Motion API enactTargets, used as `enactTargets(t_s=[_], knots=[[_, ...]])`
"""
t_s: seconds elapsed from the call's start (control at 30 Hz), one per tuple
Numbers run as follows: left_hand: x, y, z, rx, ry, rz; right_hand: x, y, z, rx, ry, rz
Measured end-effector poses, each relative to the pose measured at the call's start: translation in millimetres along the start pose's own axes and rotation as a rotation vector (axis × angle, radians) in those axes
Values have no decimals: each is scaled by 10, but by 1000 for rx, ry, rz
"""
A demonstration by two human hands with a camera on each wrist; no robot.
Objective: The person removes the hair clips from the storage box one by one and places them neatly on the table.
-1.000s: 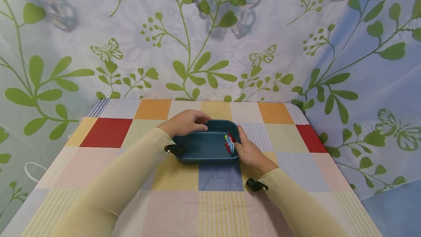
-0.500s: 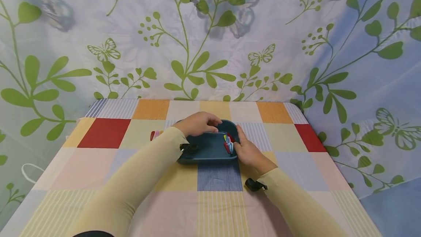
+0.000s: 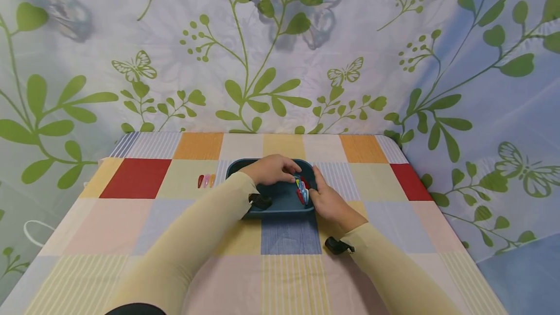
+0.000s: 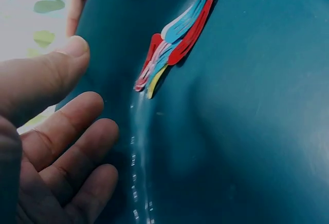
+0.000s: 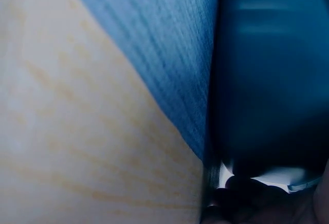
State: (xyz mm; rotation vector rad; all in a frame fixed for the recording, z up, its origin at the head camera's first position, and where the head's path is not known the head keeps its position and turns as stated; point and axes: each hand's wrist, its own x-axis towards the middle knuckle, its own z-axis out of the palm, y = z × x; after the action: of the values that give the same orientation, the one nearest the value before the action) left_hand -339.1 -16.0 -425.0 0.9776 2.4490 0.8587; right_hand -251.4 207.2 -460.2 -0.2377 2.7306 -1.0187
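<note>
A dark teal plastic tray sits on the table, with a small pile of snap hair clips inside its right end. Red, blue, yellow and pink clips overlap one another in the left wrist view. My left hand hovers over the tray, fingertips just left of the pile; the thumb and loosely bent fingers hold nothing. At the tray's right end my right hand grips the wall, thumb at the rim and fingers along the outside. In the right wrist view that hand is mostly dark.
Left of the tray, three hair clips in red, pink and orange lie side by side on the patchwork tablecloth. A leaf-patterned curtain hangs behind the table. A white cord loops at the left edge.
My left hand has moved right across the tray toward the pile of clips, uncovering the three clips on the cloth. My right hand has stayed at the tray's right end.
</note>
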Motion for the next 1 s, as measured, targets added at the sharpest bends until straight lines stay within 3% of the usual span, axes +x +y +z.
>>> enactTargets(t_s=[0.37,0.6,1.0], knots=[[108,-75,193,1,-41,-8,0,-34,-1,19,-18,28],[137,-73,273,8,-96,37,-19,-38,-12,26,-6,16],[157,-97,344,105,-134,68,-27,-48,-8,31,-6,21]])
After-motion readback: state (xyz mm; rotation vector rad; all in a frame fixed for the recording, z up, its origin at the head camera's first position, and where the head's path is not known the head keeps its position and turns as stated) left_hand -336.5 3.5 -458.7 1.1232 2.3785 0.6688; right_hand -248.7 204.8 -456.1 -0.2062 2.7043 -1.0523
